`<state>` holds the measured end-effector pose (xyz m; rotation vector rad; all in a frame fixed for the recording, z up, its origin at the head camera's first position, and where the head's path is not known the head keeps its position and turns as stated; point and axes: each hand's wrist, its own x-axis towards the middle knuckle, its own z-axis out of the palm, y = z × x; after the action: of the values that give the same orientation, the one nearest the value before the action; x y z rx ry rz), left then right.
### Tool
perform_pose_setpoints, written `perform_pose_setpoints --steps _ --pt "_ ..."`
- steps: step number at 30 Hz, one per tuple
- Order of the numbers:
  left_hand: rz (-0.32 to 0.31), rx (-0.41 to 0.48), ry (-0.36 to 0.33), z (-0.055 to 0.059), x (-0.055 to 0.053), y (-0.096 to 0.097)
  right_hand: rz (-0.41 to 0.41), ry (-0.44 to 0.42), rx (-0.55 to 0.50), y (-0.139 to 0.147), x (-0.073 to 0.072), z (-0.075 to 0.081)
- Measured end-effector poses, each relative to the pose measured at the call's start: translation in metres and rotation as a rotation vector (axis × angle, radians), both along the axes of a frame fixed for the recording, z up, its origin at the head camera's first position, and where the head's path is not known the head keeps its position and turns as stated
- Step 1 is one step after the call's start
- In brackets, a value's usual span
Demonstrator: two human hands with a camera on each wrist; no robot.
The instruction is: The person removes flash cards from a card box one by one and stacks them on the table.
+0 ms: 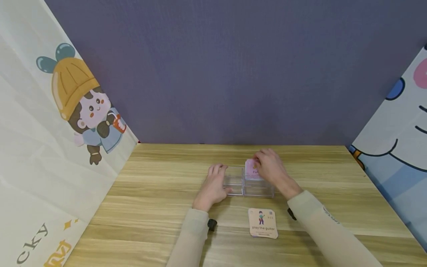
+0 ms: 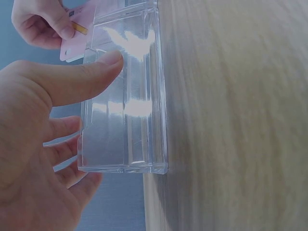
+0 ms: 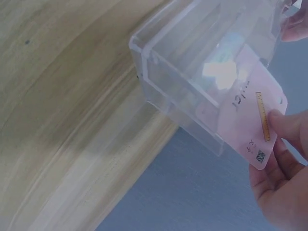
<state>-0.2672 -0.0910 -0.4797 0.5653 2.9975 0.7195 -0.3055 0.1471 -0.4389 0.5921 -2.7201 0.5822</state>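
Note:
A clear plastic organizer box with compartments stands on the wooden table. My left hand grips its left end, with the thumb on the front and the fingers behind, as the left wrist view shows. Between thumb and fingers, my right hand pinches the upper part of a pink flashcard with a ruler drawn on it. The card's lower part is inside the back right compartment; in the left wrist view at least one more card edge shows behind it. A square flashcard pile reading "play the guitar" lies in front of the box.
The wooden table ends at a dark grey-blue panel behind the box. Printed cloths, the left one with a cartoon child, border both sides.

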Motion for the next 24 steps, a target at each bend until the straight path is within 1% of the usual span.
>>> perform_pose_setpoints --steps 5,9,18,24 --pt "-0.002 0.001 0.003 -0.001 -0.001 0.0 0.013 0.029 -0.009 0.001 -0.002 0.004" --pt "0.0 -0.001 0.003 -0.001 -0.001 0.001 0.009 0.034 -0.022 0.001 -0.004 0.008" --pt "-0.004 0.011 0.01 -0.002 -0.002 0.0 -0.013 -0.048 -0.048 0.003 -0.003 0.016" --pt "-0.005 0.005 0.012 -0.002 -0.001 0.0 0.003 -0.058 -0.039 0.004 -0.001 0.02"
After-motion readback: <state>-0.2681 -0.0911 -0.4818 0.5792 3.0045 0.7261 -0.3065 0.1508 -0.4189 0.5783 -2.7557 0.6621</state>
